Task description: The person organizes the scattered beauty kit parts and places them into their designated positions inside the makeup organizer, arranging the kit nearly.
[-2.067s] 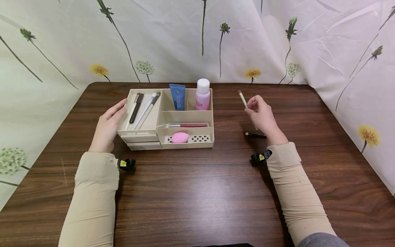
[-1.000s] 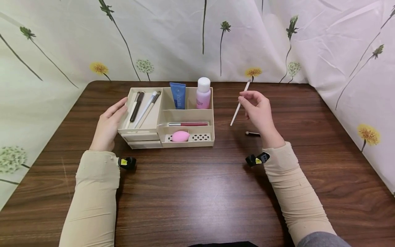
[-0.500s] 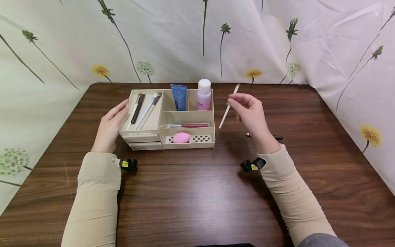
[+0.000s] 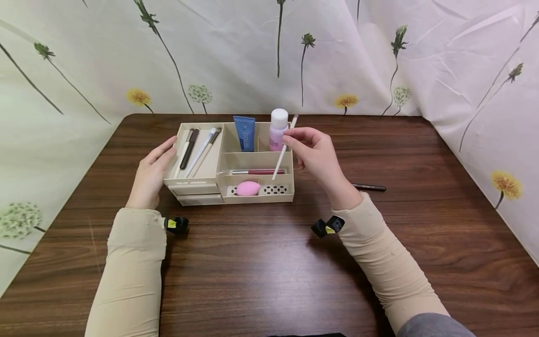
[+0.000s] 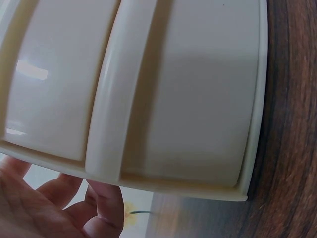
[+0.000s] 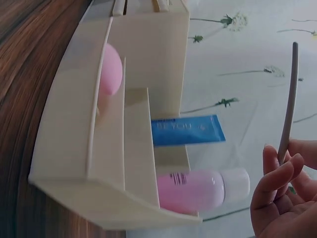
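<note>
My right hand (image 4: 318, 159) pinches a slim white makeup brush (image 4: 278, 164) between thumb and fingertips. It holds the brush slanted above the right side of a cream makeup organizer (image 4: 257, 200), overlapping the pink bottle (image 4: 275, 135) in the head view. In the right wrist view the brush (image 6: 290, 104) stands away from the organizer's compartments. My left hand (image 4: 147, 175) rests along the organizer's left side, fingers extended. From the left wrist, its fingers (image 5: 106, 203) show beside the edge of the drawer fronts (image 5: 203, 109).
Several brushes (image 4: 189, 150) lie in the organizer's left tray. Other compartments hold a blue tube (image 4: 245, 134), a red-and-silver tube (image 4: 258, 172) and a pink sponge (image 4: 248, 188). A black brush (image 4: 370, 187) lies on the wooden table (image 4: 261, 271), partly behind my right wrist. A floral curtain (image 4: 236, 56) hangs behind.
My right hand turns the white brush in its fingertips, then carries it left from the table's right side to over the organizer. The left hand stays at the organizer's side.
</note>
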`<state>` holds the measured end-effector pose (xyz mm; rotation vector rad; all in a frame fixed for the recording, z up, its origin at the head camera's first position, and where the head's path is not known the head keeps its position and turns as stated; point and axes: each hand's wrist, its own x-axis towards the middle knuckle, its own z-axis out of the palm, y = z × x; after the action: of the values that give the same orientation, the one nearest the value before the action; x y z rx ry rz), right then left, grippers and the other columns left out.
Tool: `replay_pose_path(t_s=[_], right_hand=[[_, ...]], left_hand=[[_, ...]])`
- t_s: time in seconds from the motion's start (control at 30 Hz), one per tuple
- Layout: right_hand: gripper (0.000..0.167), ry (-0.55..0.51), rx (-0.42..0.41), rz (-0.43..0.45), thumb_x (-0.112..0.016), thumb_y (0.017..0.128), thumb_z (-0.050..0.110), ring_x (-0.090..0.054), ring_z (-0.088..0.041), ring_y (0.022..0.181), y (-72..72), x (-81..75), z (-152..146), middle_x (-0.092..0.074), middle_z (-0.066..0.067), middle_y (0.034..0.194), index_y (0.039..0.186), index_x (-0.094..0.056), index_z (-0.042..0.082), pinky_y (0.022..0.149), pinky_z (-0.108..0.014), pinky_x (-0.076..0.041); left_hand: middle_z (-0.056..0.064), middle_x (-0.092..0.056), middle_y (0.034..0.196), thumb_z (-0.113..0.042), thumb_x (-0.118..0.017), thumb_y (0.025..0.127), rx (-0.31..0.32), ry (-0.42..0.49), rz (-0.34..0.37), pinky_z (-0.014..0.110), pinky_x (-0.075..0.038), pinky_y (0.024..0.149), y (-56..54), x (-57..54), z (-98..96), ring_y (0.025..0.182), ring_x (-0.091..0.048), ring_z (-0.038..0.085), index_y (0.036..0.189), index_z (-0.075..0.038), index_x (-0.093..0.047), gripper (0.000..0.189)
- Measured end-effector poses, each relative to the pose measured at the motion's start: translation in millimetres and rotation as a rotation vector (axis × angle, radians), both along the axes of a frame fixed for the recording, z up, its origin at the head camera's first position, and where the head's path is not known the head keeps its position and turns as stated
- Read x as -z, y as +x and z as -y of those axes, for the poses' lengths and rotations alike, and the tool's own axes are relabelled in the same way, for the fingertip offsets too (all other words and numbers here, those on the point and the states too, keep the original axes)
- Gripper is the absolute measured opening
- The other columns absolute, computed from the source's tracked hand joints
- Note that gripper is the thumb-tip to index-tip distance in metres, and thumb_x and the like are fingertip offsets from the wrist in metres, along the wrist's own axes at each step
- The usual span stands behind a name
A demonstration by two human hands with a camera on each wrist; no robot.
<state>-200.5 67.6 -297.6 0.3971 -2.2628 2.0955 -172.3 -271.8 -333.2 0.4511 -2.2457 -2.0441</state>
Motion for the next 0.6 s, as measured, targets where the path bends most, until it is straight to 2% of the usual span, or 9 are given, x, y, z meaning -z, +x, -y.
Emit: replay_pose_path(t_s=[0.27,0.47,0.6], right_hand=[[0.025,-0.017,-0.076,0.008,-0.068,0.093,0.011,-0.038,-0.009,0.048,-1.3,-3.7,21.4,-0.064,0.007,0.08,0.114,-0.069,-0.002,0.047,-0.021,-0.037],[0.023,0.005,-0.095,0.011,-0.068,0.094,0.01,-0.039,-0.009,0.047,-4.7,-5.8,39.3,-0.067,-0.002,0.089,0.112,-0.07,-0.003,0.048,-0.022,-0.036],[0.024,0.022,-0.127,0.0,-0.067,0.095,0.011,-0.038,-0.009,0.047,-5.5,-8.4,50.5,-0.069,-0.001,0.094,0.114,-0.069,-0.003,0.048,-0.021,-0.036]], left_hand=[[-0.003,-0.03,0.162,-0.044,-0.059,0.098,0.005,0.012,0.001,0.036,-0.021,0.122,-0.5,1.4,0.7,0.143,-0.03,0.011,0.147,-0.034,-0.048,0.051],[-0.004,-0.031,0.162,-0.043,-0.06,0.098,-0.004,0.013,-0.004,0.034,-0.021,0.122,-1.7,2.0,0.3,0.143,-0.031,0.01,0.146,-0.033,-0.049,0.051],[-0.004,-0.031,0.162,-0.043,-0.059,0.098,-0.003,0.004,-0.005,0.035,-0.02,0.123,-1.9,1.8,0.4,0.144,-0.03,0.01,0.146,-0.032,-0.049,0.051]])
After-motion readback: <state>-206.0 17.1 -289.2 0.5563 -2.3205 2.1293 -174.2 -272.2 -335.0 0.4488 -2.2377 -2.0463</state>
